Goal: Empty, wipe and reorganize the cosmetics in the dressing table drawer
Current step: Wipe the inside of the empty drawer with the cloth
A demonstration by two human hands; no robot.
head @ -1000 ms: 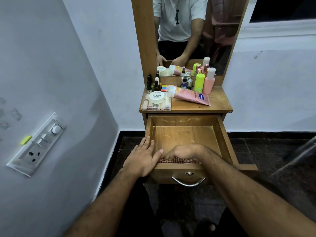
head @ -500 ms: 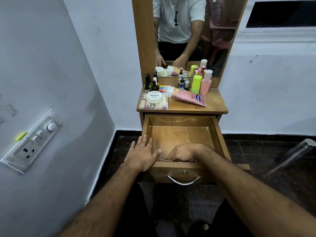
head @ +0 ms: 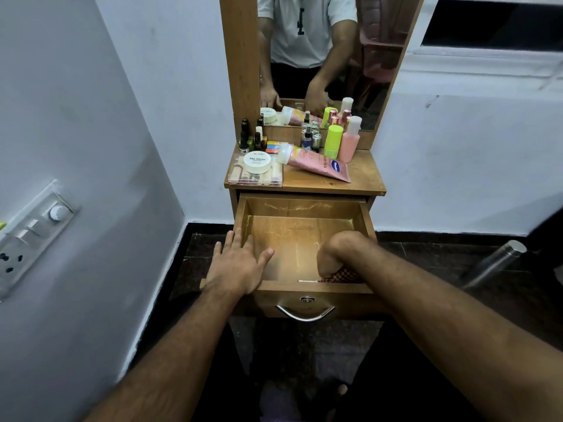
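Resting flat with fingers spread on the front-left corner of the open drawer (head: 304, 205), the left hand (head: 237, 263) steadied it while the right hand (head: 338, 254) gripped a checked cloth (head: 341, 274) against the drawer's front-right floor, cosmetics (head: 316, 166) standing on the tabletop (head: 362, 178) above.

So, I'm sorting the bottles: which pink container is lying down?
The pink tube with the white cap lies flat; the pink bottle stands upright.

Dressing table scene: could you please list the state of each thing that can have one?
Wooden drawer: pulled open, emptied.
Checked red cloth: pressed down in the drawer's near right corner.
Right hand: gripping the cloth.
Left hand: flat on the drawer's left edge.
Pink cream tube: lying down, capped.
Lime green bottle: upright, capped.
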